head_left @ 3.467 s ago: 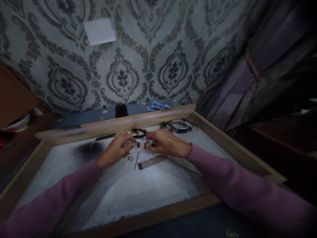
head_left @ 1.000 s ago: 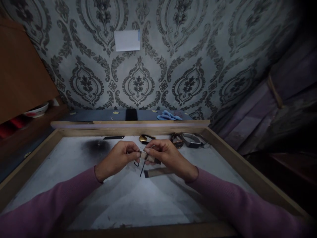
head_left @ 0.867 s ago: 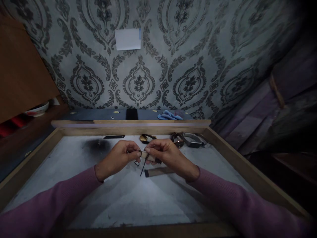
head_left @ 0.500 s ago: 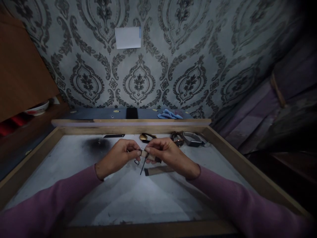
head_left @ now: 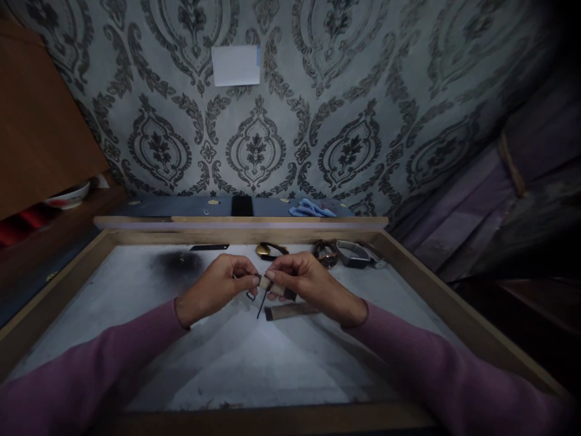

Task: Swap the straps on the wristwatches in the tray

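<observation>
My left hand [head_left: 223,284] pinches the left end of a small brown and beige strap piece [head_left: 265,283], with a small dark loop [head_left: 250,297] hanging just below its fingers. The same piece is held from the right by my right hand [head_left: 305,280], its fingers closed round it. A thin dark rod [head_left: 261,304] points down from between the two hands; which fingers hold it is too small to tell. Beneath my right hand, a brown strap [head_left: 290,311] with a dark end lies flat on the white surface.
A wooden-framed tray [head_left: 245,235] surrounds the white surface. Along its far side lie a dark flat blade [head_left: 209,247], a gold watch [head_left: 263,250], a brown watch [head_left: 325,253] and a grey watch [head_left: 352,254]. Behind the frame are a blue cloth [head_left: 312,208] and a black object [head_left: 242,206].
</observation>
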A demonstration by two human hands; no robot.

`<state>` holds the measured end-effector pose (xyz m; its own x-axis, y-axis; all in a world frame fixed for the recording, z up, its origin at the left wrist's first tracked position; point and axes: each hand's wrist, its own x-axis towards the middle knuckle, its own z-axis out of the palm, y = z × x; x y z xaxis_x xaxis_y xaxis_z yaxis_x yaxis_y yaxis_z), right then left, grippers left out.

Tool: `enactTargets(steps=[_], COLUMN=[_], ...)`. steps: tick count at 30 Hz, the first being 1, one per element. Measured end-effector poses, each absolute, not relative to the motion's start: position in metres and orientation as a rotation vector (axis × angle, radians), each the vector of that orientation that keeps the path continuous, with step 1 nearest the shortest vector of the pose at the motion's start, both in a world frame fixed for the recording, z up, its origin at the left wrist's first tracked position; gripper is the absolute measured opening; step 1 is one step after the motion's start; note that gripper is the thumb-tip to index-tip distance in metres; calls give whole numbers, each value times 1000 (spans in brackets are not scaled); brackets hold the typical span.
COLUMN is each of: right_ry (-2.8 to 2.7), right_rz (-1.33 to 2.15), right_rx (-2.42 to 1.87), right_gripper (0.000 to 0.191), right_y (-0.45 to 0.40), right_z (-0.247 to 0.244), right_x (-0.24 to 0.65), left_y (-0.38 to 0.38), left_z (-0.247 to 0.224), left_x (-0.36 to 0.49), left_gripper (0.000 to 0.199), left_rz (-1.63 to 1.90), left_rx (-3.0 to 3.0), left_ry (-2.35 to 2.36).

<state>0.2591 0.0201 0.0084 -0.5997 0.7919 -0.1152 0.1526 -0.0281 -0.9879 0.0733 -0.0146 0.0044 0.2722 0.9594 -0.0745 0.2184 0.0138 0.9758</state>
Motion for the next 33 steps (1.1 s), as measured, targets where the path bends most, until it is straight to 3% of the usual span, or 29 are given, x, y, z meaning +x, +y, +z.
enactTargets(steps=[33], right_ry=[-1812], right_rz=[1707], right_rx=[-973], right_gripper=[34], right_y=[21], right_z=[4], right_x=[260], left_y=[-14], left_z=[2], left_x=[73], left_gripper=[9], left_rz=[816], left_rx=[1462], left_ry=[1176])
